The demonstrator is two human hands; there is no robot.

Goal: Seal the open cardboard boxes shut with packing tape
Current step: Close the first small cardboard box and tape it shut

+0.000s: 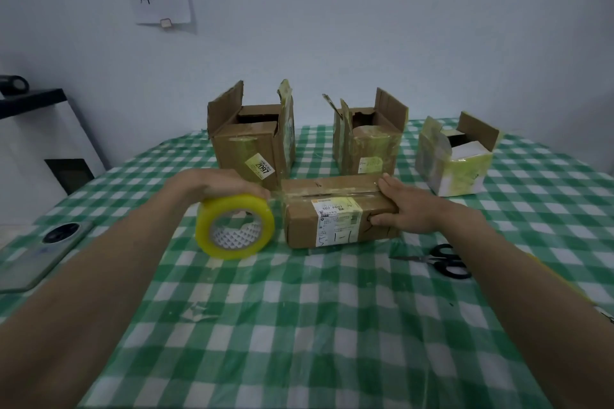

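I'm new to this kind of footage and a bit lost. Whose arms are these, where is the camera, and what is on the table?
There is no machine: a person wears a camera on the head, looking down at their own arms. The left hand grips a roll of yellow packing tape, with a strip stretched to the closed cardboard box in front. The right hand rests on that box, holding it steady. Behind stand three open boxes. Black scissors and a phone lie on the green checked tablecloth.
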